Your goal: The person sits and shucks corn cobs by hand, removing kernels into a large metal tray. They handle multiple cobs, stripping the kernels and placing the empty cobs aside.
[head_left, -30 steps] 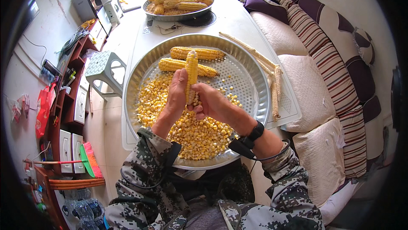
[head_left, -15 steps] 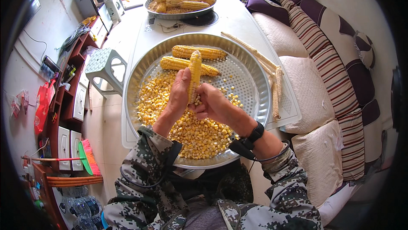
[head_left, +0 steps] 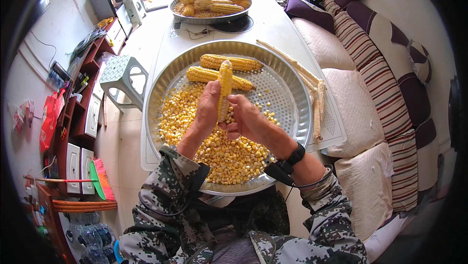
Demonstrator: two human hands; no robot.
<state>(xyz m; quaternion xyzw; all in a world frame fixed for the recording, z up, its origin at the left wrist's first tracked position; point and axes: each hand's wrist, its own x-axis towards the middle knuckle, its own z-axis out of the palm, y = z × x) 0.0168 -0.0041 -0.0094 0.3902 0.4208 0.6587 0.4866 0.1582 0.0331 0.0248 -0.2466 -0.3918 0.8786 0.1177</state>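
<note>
An upright ear of corn [head_left: 224, 86] stands over a wide round metal pan with a perforated bottom [head_left: 287, 102]. My left hand [head_left: 207, 110] is wrapped round its left side. Against its lower right side, my right hand [head_left: 245, 117] is closed, thumb on the cob and a few loose kernels by the fingers. Below and left of my hands lies a spread of loose yellow kernels [head_left: 229, 161]. Two more ears, an upper one [head_left: 234, 62] and a lower one [head_left: 239, 82], rest in the far part of the pan.
Bare cobs [head_left: 317, 110] lie on the white table [head_left: 278, 20] right of the pan. Farther back stands a second pan [head_left: 209, 20] heaped with ears. A grey-green plastic stool [head_left: 124, 78] is on the left, a padded sofa [head_left: 353, 103] on the right.
Both hands keep their hold on the ear, with only slight finger movement. The whole view has shifted a little; the pan and other ears lie as before.
</note>
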